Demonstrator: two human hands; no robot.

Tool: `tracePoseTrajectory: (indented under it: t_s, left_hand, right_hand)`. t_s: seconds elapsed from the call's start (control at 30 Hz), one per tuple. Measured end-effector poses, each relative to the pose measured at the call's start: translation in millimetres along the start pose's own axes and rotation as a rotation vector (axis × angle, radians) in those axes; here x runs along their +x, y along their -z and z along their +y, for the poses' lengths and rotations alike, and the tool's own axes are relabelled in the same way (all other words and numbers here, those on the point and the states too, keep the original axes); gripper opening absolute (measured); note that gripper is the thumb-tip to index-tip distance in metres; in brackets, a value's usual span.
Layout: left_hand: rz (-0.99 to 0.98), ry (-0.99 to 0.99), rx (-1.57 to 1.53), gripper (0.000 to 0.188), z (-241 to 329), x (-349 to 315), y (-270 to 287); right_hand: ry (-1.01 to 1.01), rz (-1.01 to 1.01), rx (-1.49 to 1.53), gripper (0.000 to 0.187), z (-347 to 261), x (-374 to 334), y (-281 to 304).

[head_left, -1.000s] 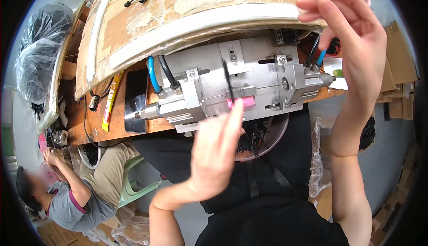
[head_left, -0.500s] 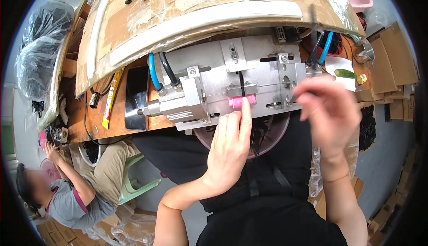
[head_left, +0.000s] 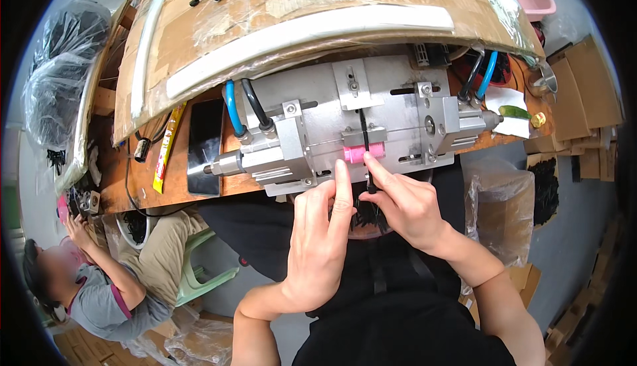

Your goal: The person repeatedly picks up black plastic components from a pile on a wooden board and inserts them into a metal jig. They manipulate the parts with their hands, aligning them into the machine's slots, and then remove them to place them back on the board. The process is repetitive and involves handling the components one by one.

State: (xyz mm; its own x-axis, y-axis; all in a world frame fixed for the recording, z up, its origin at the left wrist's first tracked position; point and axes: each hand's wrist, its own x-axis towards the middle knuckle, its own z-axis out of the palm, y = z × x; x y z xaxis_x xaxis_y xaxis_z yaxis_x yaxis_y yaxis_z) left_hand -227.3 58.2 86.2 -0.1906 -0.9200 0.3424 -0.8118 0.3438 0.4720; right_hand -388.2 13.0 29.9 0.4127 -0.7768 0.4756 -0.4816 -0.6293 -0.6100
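Black cable tie [head_left: 365, 157]: pinched in my right hand [head_left: 408, 208], standing in the slot above the pink block [head_left: 363, 153] of the pneumatic fixture [head_left: 345, 124]; left hand [head_left: 318, 240] beside it, forefinger extended onto the fixture edge; I'd keep the strip straight and centred

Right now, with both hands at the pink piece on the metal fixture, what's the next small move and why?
Probably ease the thin black strip further down the fixture slot: the right hand pinches its lower end beside the pink piece, while the left hand forefinger steadies alongside.
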Motion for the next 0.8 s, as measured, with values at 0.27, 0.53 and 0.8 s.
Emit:
tracePoseTrajectory:
  t_s: [0.27,0.53,0.8]
  left_hand:
    - [0.328,-0.008,0.114,0.028,-70,105,58]
    - [0.075,-0.006,0.161,0.024,-182,236,87]
    - [0.144,-0.052,0.103,0.022,-95,162,83]
  right_hand:
    - [0.218,-0.079,-0.24,0.05,-13,68,64]
    - [0.365,0.028,-0.745,0.026,26,264,82]
    - [0.404,-0.155,-0.588,0.017,45,249,91]
